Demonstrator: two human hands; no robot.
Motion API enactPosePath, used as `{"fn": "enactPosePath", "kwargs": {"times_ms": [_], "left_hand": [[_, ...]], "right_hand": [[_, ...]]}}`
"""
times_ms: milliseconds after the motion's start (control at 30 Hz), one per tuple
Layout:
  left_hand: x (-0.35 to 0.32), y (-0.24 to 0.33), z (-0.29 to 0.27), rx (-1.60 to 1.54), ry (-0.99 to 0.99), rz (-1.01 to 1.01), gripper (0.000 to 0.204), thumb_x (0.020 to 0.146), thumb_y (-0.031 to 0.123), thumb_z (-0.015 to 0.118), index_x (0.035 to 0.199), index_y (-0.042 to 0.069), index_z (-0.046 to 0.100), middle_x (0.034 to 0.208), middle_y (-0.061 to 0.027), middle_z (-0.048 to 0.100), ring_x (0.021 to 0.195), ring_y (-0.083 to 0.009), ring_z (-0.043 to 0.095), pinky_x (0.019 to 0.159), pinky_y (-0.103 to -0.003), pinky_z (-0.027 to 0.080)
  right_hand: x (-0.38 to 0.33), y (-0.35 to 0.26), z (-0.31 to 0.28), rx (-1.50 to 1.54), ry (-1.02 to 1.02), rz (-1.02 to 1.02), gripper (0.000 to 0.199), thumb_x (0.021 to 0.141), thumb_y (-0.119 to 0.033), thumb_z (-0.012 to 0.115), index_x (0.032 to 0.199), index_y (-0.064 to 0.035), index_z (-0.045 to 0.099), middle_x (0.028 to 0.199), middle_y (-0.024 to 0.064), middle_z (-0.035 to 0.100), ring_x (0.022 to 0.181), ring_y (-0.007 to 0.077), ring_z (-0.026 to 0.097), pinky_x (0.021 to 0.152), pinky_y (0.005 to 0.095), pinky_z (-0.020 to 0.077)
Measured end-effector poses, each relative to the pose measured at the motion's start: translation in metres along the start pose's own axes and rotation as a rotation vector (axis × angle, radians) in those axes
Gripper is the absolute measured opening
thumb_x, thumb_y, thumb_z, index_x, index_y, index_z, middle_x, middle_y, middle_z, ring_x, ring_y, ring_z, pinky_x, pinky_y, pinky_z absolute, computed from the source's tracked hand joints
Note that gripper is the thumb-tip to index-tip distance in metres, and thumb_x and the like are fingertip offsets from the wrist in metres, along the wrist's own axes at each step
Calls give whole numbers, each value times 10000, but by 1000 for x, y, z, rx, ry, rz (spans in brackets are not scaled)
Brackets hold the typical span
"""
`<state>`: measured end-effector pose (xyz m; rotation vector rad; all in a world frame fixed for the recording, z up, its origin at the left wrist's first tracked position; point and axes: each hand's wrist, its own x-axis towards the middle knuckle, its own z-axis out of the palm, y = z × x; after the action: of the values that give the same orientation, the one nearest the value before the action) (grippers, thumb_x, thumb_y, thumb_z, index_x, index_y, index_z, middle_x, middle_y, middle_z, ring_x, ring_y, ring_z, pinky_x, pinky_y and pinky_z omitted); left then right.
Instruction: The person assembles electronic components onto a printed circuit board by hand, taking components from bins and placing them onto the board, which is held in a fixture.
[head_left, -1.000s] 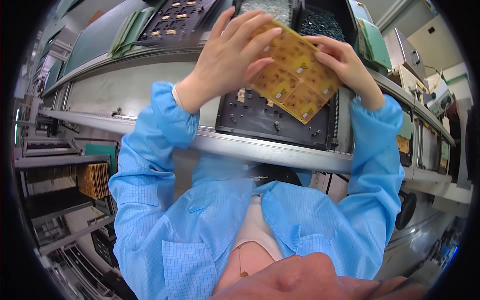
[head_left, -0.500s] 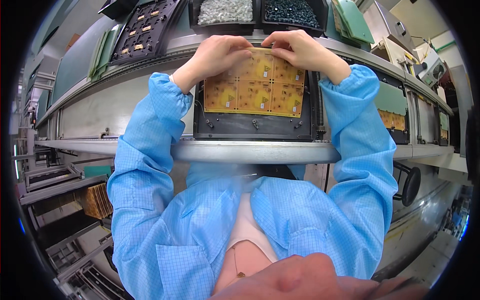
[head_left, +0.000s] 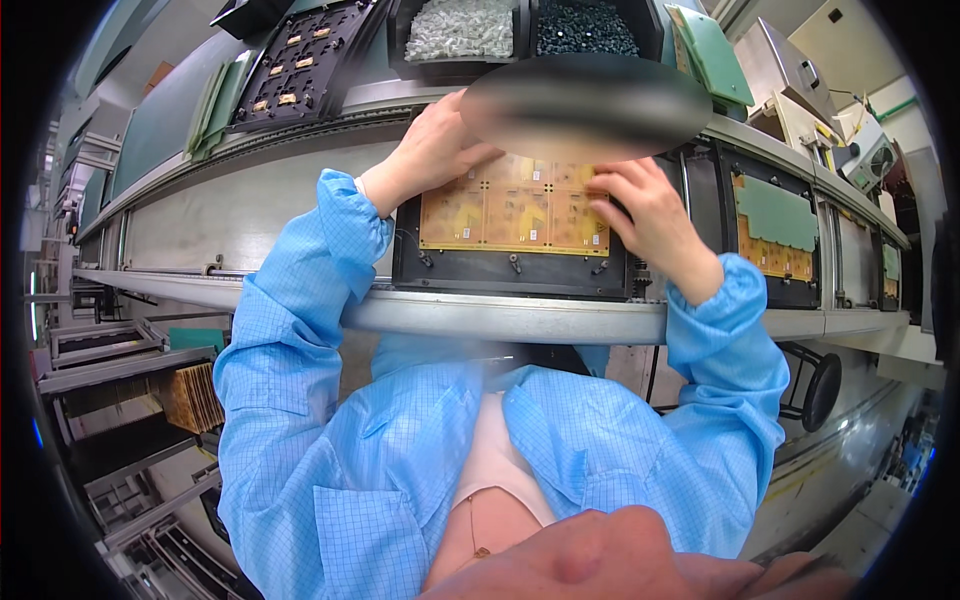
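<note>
A yellow-brown circuit board panel (head_left: 515,220), divided into several sections, lies in a black carrier tray (head_left: 460,272). My left hand (head_left: 428,148) is at the panel's upper left, its thumb stretched over the board. A blurred dark oval patch (head_left: 590,105) hides its other fingertips and the panel's far edge. By the panel's right edge, my right hand (head_left: 655,215) has its fingers bent and apart, the tips over the board. Whether those tips press on it is unclear.
Beyond the rail stand a bin of white parts (head_left: 460,30) and a bin of dark parts (head_left: 585,28). A black tray with small parts (head_left: 300,62) lies far left. Another carrier (head_left: 775,235) sits to the right; a metal rail (head_left: 510,316) runs along the front.
My right hand has moved from the panel's far edge down to its right side. My left hand stays near the far left corner. The blurred dark patch has appeared, and the view has shifted slightly.
</note>
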<state>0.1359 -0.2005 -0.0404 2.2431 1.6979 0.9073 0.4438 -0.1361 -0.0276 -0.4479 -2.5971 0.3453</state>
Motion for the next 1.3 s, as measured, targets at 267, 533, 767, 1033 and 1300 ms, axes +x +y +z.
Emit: {"fn": "enactPosePath", "kwargs": {"times_ms": [267,533,767,1033,1300], "left_hand": [[-33,11,-21,402,99,136,228,850,184,731,1048,80,682,994,-72,658,1014,-275,613,937,-419,462],[-73,25,-11,412,-6,145,261,897,126,663,1153,79,641,1111,-73,695,1177,-228,589,1121,-490,354],[-84,39,-47,246,-151,259,280,827,358,753,901,113,639,928,-40,577,1029,-273,546,1013,-458,391],[-84,44,-19,339,-163,454,254,808,242,731,713,105,538,722,-33,489,725,-212,520,774,-368,428],[-91,50,-13,303,-76,265,202,734,150,654,586,94,529,612,-42,540,630,-211,560,712,-359,414]], "right_hand": [[-25,-21,4,-73,-27,50,281,846,-112,712,1107,-28,653,1238,141,617,1225,349,540,1044,454,442],[-27,-17,-2,-167,-51,30,263,856,-97,691,1104,-20,648,1190,130,645,1209,353,557,1060,468,425],[-44,-33,-38,-43,-142,-20,275,718,-125,814,935,-22,680,1011,100,664,1077,320,593,920,429,497],[-57,-30,-12,-89,12,-25,202,725,-58,798,806,-18,618,812,96,611,816,298,579,734,412,475],[-59,-40,13,-27,217,149,142,779,28,729,757,0,592,768,108,577,756,290,551,666,383,457]]}}
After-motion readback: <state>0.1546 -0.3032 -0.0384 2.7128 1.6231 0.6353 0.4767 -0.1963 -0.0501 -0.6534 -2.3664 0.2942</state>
